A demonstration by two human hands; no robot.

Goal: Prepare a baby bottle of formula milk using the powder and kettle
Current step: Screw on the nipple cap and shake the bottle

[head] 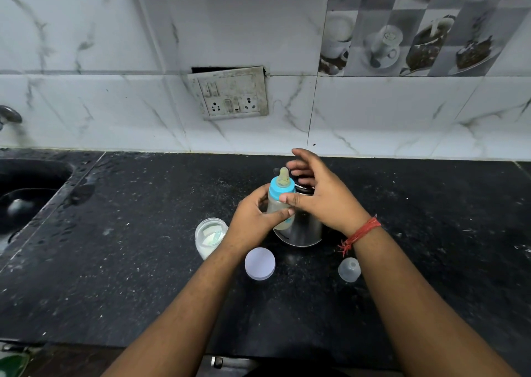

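Baby bottle [280, 204] stood near upright above the kettle [300, 230], left hand [253, 221] grasping its body; right hand [319, 195], fingers loosely spread, thumb touching it, lay nearest the blue collar [281, 190]

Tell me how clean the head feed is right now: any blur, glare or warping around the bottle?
Head view: the bottle and its blue collar read sharp; the right hand fingertips are slightly motion-smeared; the steel kettle shows soft reflections, no blown glare; wide-angle warping bends the counter edge and wall tiles; light is even, shadows faint.
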